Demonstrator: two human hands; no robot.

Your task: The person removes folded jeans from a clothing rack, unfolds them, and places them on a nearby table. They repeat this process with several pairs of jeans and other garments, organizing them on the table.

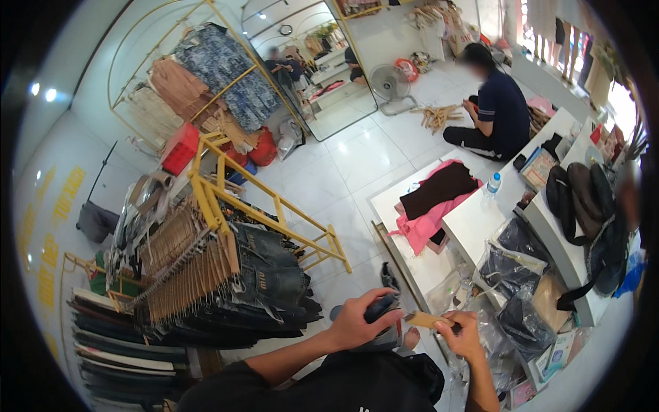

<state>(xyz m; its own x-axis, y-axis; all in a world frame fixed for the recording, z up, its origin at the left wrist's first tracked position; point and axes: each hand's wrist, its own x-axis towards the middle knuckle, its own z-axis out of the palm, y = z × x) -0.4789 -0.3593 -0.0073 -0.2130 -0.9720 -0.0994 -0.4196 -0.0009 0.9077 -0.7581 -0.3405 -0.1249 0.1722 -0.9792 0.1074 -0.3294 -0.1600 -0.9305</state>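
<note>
My left hand (355,323) is closed around a dark blue, rounded item (380,309), which looks like folded denim, though its exact kind cannot be told. A dark piece of cloth (389,276) shows just beyond those fingers. Between the thumb and fingers of my right hand (459,332) is a short, flat wooden piece (426,320), perhaps part of a hanger. Its near end is hidden by the grip. The wooden piece points at my left fingertips, with a small gap between. Both hands are held in front of my body, above the floor.
At left stands a yellow metal rack (278,206) with jeans (267,273) on wooden hangers. White stepped shelves (466,221) on the right carry pink clothing (422,229), a water bottle (493,184) and plastic-wrapped garments (509,268). A person (497,108) sits beside a pile of wooden pieces (437,117).
</note>
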